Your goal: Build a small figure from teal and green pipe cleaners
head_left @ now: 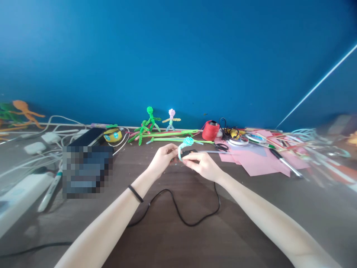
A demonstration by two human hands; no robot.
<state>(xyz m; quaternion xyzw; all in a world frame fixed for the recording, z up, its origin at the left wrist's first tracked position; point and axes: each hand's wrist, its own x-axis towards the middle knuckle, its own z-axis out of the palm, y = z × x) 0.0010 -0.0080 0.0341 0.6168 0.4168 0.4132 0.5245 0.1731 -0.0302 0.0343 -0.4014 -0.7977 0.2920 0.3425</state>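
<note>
— At the centre, what?
— A light blue pipe cleaner, curled into a small coil at the top, stem bending down between both hands, just above the brown table, mid-desk and a little toward the blue wall.
— Held how?
— Left hand closed around the lower stem from the left, fingers curled, thumb near the coil. Right hand pinching the same stem from the right, fingertips pressed together. Something small and dark under the right fingers; cannot tell what.
— Below the hands?
— A black cable looping across the table between the forearms. A black band around the left wrist.
— Farther out?
— Behind, near the wall: a green pipe-cleaner figure and a pink-headed figure, both upright, with loose green stems lying flat in front. To the right of those, a red spool, then black scissors and pink paper sheets.
— And leftward?
— A yellow toy, white cables, and an orange pipe-cleaner shape at the far left edge.
</note>
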